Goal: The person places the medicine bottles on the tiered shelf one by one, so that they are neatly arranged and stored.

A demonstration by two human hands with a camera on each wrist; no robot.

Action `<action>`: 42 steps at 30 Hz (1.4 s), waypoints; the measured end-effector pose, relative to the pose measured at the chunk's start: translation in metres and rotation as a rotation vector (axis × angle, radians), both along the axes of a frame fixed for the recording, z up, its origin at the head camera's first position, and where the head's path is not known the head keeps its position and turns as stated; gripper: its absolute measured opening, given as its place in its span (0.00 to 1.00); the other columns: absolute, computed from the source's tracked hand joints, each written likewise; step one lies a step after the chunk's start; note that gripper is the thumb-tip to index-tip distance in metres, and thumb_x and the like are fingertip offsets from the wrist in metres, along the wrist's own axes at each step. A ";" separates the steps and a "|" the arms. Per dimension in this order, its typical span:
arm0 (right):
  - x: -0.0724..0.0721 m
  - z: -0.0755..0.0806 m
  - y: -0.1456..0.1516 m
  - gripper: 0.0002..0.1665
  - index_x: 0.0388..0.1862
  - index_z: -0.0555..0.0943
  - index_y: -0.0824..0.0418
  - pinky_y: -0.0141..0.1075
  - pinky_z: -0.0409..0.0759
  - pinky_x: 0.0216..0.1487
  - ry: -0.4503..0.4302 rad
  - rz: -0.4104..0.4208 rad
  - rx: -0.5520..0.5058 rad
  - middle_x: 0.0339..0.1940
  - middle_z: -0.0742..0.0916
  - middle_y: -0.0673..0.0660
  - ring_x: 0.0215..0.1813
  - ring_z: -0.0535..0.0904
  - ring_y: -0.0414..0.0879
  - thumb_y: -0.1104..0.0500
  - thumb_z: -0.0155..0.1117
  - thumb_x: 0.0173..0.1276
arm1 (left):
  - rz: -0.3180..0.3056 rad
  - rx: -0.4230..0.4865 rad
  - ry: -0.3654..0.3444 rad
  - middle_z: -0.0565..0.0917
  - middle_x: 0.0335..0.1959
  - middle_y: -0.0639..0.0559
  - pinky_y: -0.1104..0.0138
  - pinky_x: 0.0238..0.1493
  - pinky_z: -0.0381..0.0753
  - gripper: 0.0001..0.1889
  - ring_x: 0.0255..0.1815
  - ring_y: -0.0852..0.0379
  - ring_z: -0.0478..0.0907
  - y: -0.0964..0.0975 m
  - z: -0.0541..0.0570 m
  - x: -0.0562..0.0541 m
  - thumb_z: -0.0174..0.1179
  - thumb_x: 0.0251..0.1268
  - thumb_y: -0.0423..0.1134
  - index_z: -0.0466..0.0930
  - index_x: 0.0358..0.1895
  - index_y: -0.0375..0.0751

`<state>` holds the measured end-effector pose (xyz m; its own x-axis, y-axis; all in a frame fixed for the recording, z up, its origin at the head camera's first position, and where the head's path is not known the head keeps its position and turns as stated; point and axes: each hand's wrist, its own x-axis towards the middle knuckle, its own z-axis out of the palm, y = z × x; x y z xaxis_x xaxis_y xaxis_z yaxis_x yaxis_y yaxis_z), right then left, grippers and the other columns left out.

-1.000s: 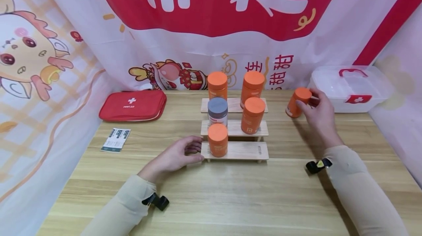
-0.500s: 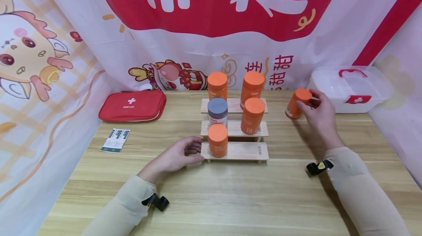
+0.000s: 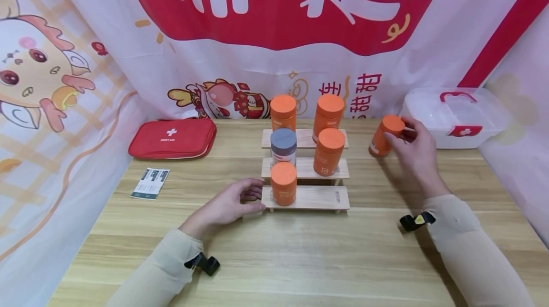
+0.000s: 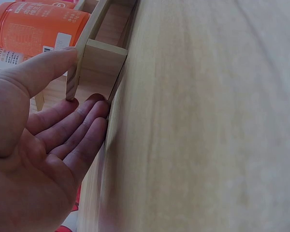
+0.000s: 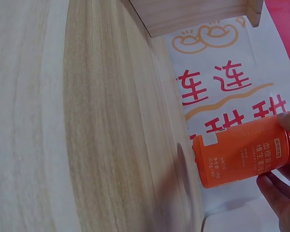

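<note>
My right hand (image 3: 416, 147) pinches an orange supplement bottle (image 3: 381, 140) near its cap, right of the stand. In the right wrist view the bottle (image 5: 246, 152) hangs tilted close over the table, its shadow beneath. At the left end of the lowest step of a wooden stepped stand (image 3: 317, 197), my left hand (image 3: 233, 199) grips the edge. The left wrist view shows the thumb (image 4: 53, 67) against the board's edge and fingertips (image 4: 70, 105) on its other side. Several orange-capped bottles stand on the steps, one (image 3: 284, 185) in front, plus a grey-capped bottle (image 3: 283, 144) on the middle step.
A clear plastic box (image 3: 454, 116) with a red handle and cross latch stands at the back right. At the left lie a red first aid pouch (image 3: 173, 140) and a printed leaflet (image 3: 151, 183). A printed cloth (image 3: 240, 68) hangs behind the table.
The bottle in my right hand has shifted very slightly left and tilts a little more. My left hand stays at the stand's end, and the bottles on the steps have not moved.
</note>
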<state>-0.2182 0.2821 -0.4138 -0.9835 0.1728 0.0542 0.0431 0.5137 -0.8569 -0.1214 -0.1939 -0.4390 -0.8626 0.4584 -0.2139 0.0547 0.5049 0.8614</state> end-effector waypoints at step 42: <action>0.080 0.029 -0.017 0.39 0.77 0.76 0.62 0.09 0.74 0.58 0.323 0.088 0.082 0.68 0.84 0.62 0.57 0.77 0.26 0.61 0.80 0.69 | -0.001 0.003 -0.002 0.84 0.66 0.41 0.47 0.75 0.81 0.35 0.68 0.45 0.82 0.001 -0.001 0.000 0.72 0.73 0.43 0.70 0.77 0.34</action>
